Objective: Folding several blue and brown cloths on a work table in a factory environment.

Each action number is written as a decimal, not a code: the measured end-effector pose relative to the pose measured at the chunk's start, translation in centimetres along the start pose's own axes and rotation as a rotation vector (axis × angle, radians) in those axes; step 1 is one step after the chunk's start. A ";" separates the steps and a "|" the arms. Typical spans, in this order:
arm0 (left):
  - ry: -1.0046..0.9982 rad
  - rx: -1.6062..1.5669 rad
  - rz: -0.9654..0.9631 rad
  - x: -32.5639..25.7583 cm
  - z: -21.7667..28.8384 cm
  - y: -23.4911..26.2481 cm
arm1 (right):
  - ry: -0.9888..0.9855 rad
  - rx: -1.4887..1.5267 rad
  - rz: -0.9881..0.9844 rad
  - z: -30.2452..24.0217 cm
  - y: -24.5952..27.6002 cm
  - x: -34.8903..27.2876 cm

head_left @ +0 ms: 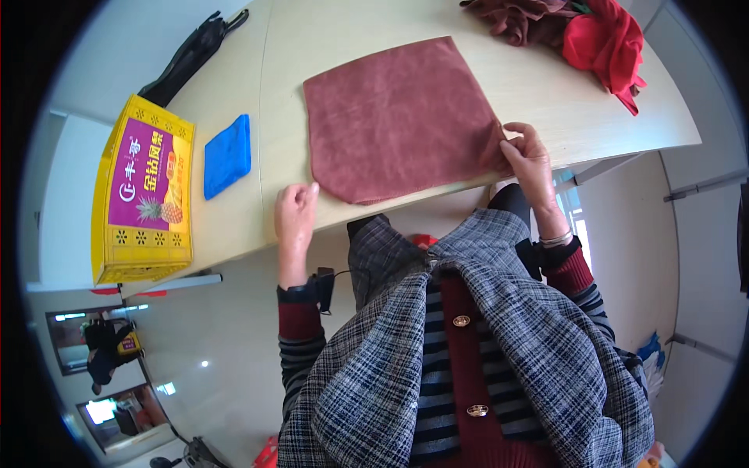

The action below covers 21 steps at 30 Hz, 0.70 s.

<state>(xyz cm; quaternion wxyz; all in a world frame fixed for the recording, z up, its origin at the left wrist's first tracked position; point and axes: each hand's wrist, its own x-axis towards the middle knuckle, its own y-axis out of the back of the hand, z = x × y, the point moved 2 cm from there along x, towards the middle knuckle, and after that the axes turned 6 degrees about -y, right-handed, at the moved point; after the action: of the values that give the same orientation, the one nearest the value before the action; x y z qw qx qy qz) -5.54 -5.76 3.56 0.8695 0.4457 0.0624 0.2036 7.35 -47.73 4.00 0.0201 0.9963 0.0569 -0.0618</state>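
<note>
A dusty-red cloth (398, 117), soft like a towel, lies spread nearly flat on the pale table, its near edge along the table's front. My right hand (528, 158) pinches its right near corner between thumb and fingers, and the fabric bunches up a little there. Beside the left near corner, my left hand (296, 212) rests at the table edge with its fingers curled in; whether anything is inside them is hidden. Left of the red cloth lies a folded blue cloth (227, 157).
A yellow and purple carton (148, 195) stands at the table's left end, with a folded black umbrella (191, 58) behind it. Crumpled brown cloths (519, 17) and a bright red cloth (605, 47) lie at the far right. White cabinets (706, 234) line the right side.
</note>
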 end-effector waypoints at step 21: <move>0.129 -0.492 0.041 -0.5 3.0 -0.2 | -0.080 -0.018 -0.093 0.2 0.6 -0.5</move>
<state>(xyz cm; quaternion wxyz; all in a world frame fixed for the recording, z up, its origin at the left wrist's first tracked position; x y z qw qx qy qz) -5.05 -8.34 5.15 0.9417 0.2077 0.0574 0.2583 6.93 -48.39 3.86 0.0286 0.9890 0.1028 -0.1019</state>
